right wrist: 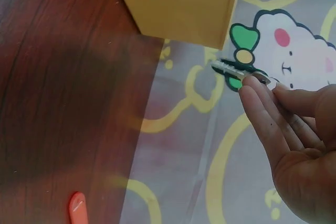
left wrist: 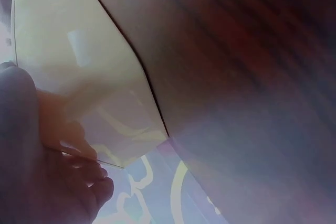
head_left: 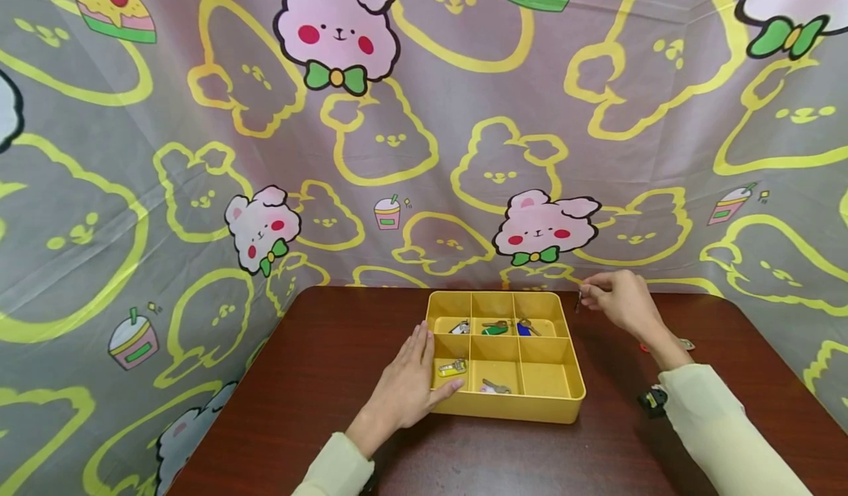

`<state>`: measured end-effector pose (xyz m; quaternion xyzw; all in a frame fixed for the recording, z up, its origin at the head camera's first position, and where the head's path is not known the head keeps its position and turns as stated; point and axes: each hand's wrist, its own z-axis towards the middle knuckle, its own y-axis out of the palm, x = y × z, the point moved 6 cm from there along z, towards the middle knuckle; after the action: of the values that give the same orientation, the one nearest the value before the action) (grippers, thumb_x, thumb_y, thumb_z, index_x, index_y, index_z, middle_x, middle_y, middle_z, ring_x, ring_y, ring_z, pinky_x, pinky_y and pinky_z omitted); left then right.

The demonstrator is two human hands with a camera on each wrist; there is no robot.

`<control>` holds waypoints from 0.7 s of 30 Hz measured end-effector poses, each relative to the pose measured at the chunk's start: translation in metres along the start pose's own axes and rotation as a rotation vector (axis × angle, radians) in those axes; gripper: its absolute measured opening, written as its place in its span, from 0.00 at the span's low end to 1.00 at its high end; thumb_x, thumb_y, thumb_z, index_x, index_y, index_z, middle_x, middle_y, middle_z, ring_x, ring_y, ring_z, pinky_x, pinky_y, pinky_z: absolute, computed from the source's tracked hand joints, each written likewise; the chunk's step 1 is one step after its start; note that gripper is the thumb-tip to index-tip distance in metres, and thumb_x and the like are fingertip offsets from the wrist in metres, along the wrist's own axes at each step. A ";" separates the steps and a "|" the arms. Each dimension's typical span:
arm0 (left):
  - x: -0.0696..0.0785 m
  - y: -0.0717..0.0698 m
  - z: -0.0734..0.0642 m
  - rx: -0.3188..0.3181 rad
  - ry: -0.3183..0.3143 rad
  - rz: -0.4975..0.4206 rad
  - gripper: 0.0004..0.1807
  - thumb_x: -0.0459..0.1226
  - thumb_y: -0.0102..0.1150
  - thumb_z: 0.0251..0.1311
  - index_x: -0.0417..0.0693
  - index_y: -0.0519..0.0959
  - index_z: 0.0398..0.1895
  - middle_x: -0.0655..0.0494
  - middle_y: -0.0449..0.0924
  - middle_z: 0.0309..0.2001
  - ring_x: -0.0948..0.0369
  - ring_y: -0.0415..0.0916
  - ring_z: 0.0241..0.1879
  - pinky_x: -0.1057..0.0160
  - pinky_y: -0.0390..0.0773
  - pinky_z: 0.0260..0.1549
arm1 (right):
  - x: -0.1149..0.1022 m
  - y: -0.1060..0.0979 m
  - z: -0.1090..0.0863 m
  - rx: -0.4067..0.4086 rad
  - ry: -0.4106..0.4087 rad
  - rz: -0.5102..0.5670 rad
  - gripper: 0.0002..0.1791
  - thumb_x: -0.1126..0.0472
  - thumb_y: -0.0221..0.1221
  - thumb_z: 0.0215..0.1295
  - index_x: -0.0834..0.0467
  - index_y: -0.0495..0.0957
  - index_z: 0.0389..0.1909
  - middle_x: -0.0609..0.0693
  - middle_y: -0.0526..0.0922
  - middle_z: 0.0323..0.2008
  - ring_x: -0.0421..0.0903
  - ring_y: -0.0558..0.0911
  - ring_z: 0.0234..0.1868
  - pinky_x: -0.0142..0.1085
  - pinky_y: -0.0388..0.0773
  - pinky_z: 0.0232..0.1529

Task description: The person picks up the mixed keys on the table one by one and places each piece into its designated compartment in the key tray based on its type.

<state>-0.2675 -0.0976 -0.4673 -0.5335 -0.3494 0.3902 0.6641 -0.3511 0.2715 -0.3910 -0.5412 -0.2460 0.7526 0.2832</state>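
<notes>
A yellow divided box [head_left: 510, 406] stands on the table with keys in several of its compartments. My left hand [head_left: 405, 378] rests against its left side, fingers straight along the rim and thumb over the front left corner. Beyond the box's back right corner, my right hand [head_left: 626, 306] pinches a small silver key [right wrist: 239, 72] between thumb and fingertips. The key's blade points toward the box; its head is partly hidden by the fingers. In the back row lie keys with a white tag [head_left: 460, 327], a green tag [head_left: 494, 330] and a blue tag [head_left: 523, 329].
In the front row are a yellow-tagged key [head_left: 453, 367] and a key with a pale tag [head_left: 495, 387]. A red item [right wrist: 79, 209] lies on the dark wooden table [head_left: 311, 378] to the right, near the right wrist. A patterned cloth [head_left: 450, 113] hangs behind the table.
</notes>
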 end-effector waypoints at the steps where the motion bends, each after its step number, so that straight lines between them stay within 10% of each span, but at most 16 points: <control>1: 0.000 -0.001 0.000 0.001 0.002 0.007 0.57 0.73 0.31 0.74 0.31 0.54 0.82 0.35 0.45 0.85 0.43 0.48 0.85 0.50 0.59 0.82 | -0.002 0.000 0.000 0.004 -0.003 0.000 0.12 0.66 0.60 0.76 0.72 0.88 0.46 0.65 0.92 0.37 0.56 0.93 0.35 0.42 0.90 0.34; 21: 0.000 -0.001 -0.001 0.014 0.009 0.037 0.58 0.73 0.28 0.73 0.30 0.55 0.81 0.34 0.47 0.84 0.44 0.49 0.85 0.51 0.59 0.82 | -0.036 0.000 0.004 0.045 -0.057 0.055 0.11 0.68 0.62 0.73 0.73 0.87 0.46 0.68 0.91 0.39 0.54 0.93 0.33 0.40 0.90 0.34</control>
<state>-0.2665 -0.0978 -0.4662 -0.5369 -0.3339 0.4025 0.6620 -0.3458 0.2464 -0.3658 -0.5194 -0.2223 0.7805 0.2674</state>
